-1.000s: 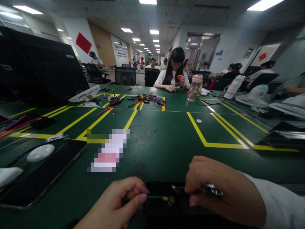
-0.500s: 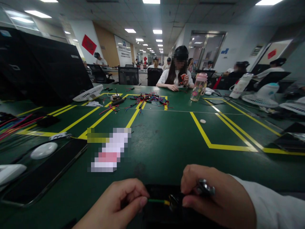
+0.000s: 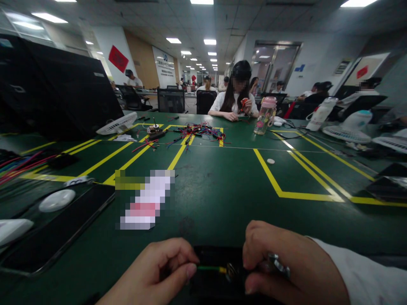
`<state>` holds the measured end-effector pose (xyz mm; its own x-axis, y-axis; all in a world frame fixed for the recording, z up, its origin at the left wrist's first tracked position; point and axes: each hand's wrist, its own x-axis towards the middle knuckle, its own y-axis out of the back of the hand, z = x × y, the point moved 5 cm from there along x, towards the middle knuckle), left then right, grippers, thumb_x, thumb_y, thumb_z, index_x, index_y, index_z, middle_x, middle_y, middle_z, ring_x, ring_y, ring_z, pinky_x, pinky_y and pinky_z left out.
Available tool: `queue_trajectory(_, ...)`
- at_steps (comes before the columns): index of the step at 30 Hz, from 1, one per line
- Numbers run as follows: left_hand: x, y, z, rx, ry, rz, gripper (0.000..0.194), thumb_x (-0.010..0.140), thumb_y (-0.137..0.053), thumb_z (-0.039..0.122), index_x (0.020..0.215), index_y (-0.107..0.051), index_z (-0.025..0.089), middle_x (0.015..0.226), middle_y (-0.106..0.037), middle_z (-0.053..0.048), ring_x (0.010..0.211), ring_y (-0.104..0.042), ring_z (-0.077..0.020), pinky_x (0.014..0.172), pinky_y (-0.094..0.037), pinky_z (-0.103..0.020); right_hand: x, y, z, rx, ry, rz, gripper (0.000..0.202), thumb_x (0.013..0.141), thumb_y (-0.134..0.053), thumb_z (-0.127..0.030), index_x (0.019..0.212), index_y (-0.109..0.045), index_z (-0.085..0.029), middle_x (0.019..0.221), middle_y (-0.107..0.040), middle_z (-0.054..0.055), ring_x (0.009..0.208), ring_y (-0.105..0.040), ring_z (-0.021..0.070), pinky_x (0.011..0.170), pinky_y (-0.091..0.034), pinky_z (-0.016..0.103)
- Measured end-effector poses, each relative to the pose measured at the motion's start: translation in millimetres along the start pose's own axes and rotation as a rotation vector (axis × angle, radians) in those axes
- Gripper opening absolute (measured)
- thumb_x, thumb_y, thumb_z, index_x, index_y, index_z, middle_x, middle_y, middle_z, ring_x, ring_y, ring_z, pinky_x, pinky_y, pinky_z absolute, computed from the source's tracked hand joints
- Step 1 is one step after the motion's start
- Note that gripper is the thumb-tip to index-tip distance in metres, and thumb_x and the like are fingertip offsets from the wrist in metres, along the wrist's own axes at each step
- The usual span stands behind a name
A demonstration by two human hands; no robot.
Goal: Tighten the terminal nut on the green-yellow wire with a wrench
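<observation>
At the bottom centre my left hand [image 3: 162,269] pinches a thin green wire [image 3: 208,268] between thumb and forefinger. The wire's yellow end [image 3: 221,270] points right and touches a small dark coiled piece [image 3: 231,271]. My right hand [image 3: 286,258] is closed around a shiny metal tool [image 3: 279,264], whose end sticks out past the fingers. The tool's other end is hidden or too dark to make out. Both hands are at the near table edge, over a dark surface.
A tangle of wires [image 3: 200,130] lies at the far middle, near a seated person [image 3: 237,95]. A pink-lidded bottle [image 3: 265,116] stands right of it. On the left are a blurred white slip [image 3: 149,203], a black tray [image 3: 60,231] and a monitor [image 3: 57,89].
My right hand has shifted slightly right, and the metal tool in it has turned a little. The gap between its thumb and fingers looks wider. My left hand holds almost the same place.
</observation>
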<state>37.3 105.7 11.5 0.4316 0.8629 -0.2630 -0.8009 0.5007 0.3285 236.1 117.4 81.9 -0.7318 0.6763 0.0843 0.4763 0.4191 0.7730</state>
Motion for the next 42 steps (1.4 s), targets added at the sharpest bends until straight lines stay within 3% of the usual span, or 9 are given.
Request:
queue_trajectory(4,-0.5,-0.9,-0.6,-0.001,-0.003,0.006,0.02,0.088,-0.05,0.036,0.084,-0.056,0.017,0.06,-0.039,0.006,0.055,-0.035,-0.0114,0.05,-0.028,-0.02,1.3,-0.5,-1.8,-0.002,0.037,0.008,0.021,0.083,-0.067,-0.035,0.078,-0.054,-0.019,0.07,-0.058,0.0,0.06,-0.051,0.0119,0.05,-0.04,0.018)
queue_trajectory(8,-0.5,-0.4,-2.5,0.008,0.005,0.004,0.022,0.088,-0.05,0.038,0.087,-0.056,0.017,0.062,-0.041,0.005,0.055,-0.036,-0.0113,0.05,-0.029,-0.02,0.2,2.6,-2.1,-0.001,-0.012,-0.001,0.019,0.083,-0.067,-0.035,0.082,-0.056,-0.019,0.075,-0.06,0.001,0.064,-0.052,0.0128,0.054,-0.041,0.02)
queue_trajectory(12,-0.7,1.0,-3.9,0.023,-0.004,0.025,0.021,0.087,-0.052,0.037,0.088,-0.058,0.017,0.063,-0.044,0.005,0.057,-0.039,-0.0119,0.052,-0.031,-0.02,-5.1,9.6,-2.7,0.064,-0.043,0.094,0.015,0.084,-0.064,-0.032,0.081,-0.055,-0.021,0.075,-0.056,-0.001,0.062,-0.051,0.0121,0.055,-0.04,0.021)
queue_trajectory(17,-0.3,0.0,-2.7,0.055,0.0,0.021,0.021,0.087,-0.051,0.036,0.087,-0.059,0.017,0.063,-0.044,0.004,0.057,-0.04,-0.0121,0.052,-0.032,-0.02,-16.1,0.2,3.4,0.095,-0.051,0.145,0.014,0.083,-0.066,-0.025,0.078,-0.053,-0.023,0.073,-0.055,-0.003,0.058,-0.05,0.0111,0.052,-0.039,0.019)
queue_trajectory(21,0.7,0.1,0.8,0.056,-0.003,0.006,0.02,0.087,-0.051,0.036,0.083,-0.058,0.017,0.062,-0.046,0.004,0.057,-0.041,-0.0122,0.052,-0.032,-0.02,-21.7,-7.0,9.3,0.08,-0.095,0.209,0.016,0.082,-0.066,-0.028,0.079,-0.052,-0.023,0.073,-0.054,-0.002,0.059,-0.051,0.012,0.052,-0.039,0.02)
queue_trajectory(26,0.2,-0.2,1.2,0.049,-0.03,-0.015,0.019,0.089,-0.049,0.032,0.084,-0.057,0.016,0.063,-0.046,0.004,0.057,-0.041,-0.0123,0.052,-0.031,-0.021,-19.5,-9.0,6.7,0.07,-0.122,0.213,0.02,0.083,-0.065,-0.034,0.074,-0.051,-0.022,0.071,-0.053,-0.001,0.058,-0.049,0.0128,0.051,-0.037,0.022)
queue_trajectory(36,-1.3,-0.1,-0.2,0.049,-0.042,-0.006,0.018,0.09,-0.049,0.03,0.085,-0.058,0.015,0.064,-0.048,0.004,0.057,-0.042,-0.0119,0.052,-0.033,-0.021,-17.2,-7.9,-0.9,0.071,-0.047,0.197,0.021,0.084,-0.065,-0.032,0.074,-0.05,-0.021,0.069,-0.054,-0.001,0.057,-0.049,0.0129,0.05,-0.039,0.021)
queue_trajectory(42,-2.2,-1.2,-0.1,0.033,-0.035,-0.014,0.017,0.09,-0.048,0.028,0.084,-0.057,0.016,0.064,-0.046,0.004,0.056,-0.04,-0.0113,0.051,-0.031,-0.02,-20.2,-11.3,1.7,0.044,-0.116,0.214,0.029,0.083,-0.065,-0.042,0.071,-0.05,-0.021,0.07,-0.055,0.001,0.056,-0.05,0.0135,0.048,-0.038,0.022)
